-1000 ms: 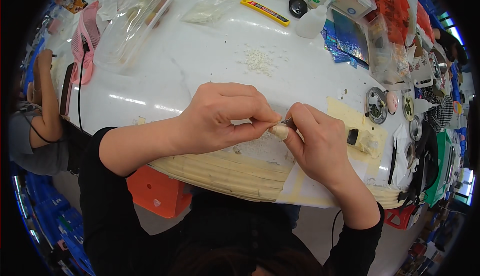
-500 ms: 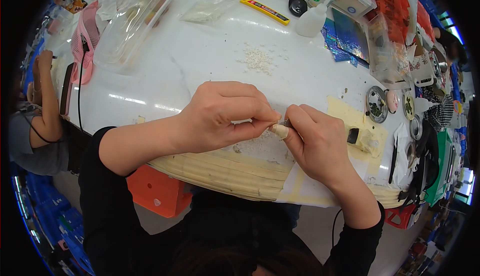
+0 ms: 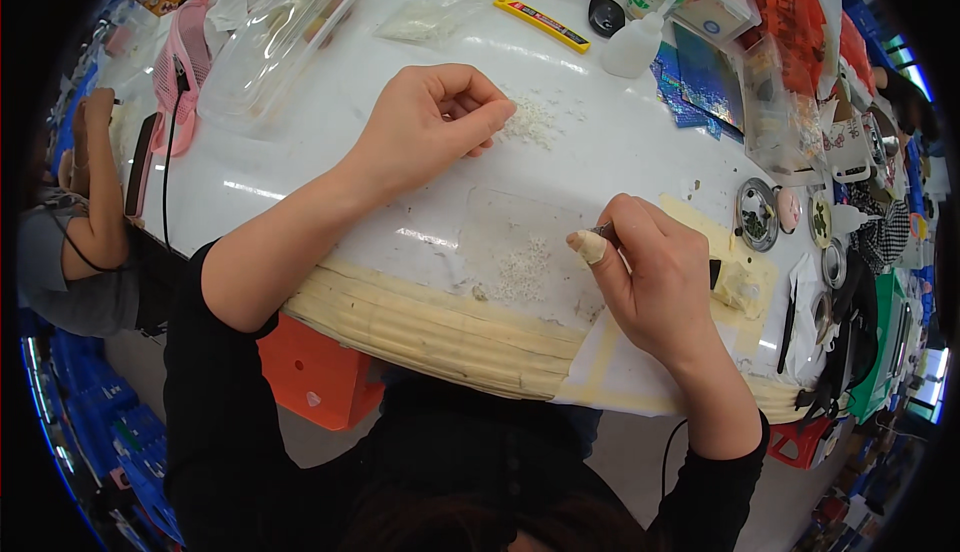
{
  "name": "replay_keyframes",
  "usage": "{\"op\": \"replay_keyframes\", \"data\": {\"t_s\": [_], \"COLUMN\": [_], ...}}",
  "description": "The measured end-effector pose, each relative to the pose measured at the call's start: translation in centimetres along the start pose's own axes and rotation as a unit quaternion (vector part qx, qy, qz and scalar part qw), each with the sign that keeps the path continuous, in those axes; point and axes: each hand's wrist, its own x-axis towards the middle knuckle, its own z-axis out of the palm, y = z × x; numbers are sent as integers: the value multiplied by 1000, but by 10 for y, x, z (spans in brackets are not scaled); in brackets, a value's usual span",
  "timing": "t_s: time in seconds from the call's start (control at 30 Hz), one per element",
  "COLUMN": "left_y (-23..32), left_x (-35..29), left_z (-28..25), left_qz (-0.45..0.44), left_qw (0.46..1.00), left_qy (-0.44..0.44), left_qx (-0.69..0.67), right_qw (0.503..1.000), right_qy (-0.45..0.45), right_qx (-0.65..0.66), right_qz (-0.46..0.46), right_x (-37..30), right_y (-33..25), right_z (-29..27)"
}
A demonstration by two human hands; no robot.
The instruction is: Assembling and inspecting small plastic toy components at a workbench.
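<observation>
Pinched: L hand [image 3: 435, 122] on white beads [image 3: 528, 122]; R hand [image 3: 655, 277] clamps thin tool [image 3: 603, 229].

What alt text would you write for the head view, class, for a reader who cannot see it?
Over a cluttered white table, a person's left hand pinches at a small heap of tiny white beads, while the right hand grips a thin tool near a second bead patch. A yellow utility knife and squeeze bottle lie beyond.
</observation>
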Motion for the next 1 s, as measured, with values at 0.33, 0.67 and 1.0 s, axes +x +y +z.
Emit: {"op": "replay_keyframes", "data": {"t_s": [0.33,0.67,1.0], "left_y": [15,9,14], "left_x": [-10,-18,-24], "left_z": [-3,4,13], "left_qz": [90,239,-96], "left_qw": [945,907,940], "left_qy": [-278,-247,-267], "left_qx": [143,242,-191], "right_qw": [1000,1000,999], "right_qy": [8,6,21], "right_qx": [12,10,40], "right_qz": [6,0,-18], "right_x": [0,1,-2], "right_y": [4,3,1], "right_z": [2,3,5]}}
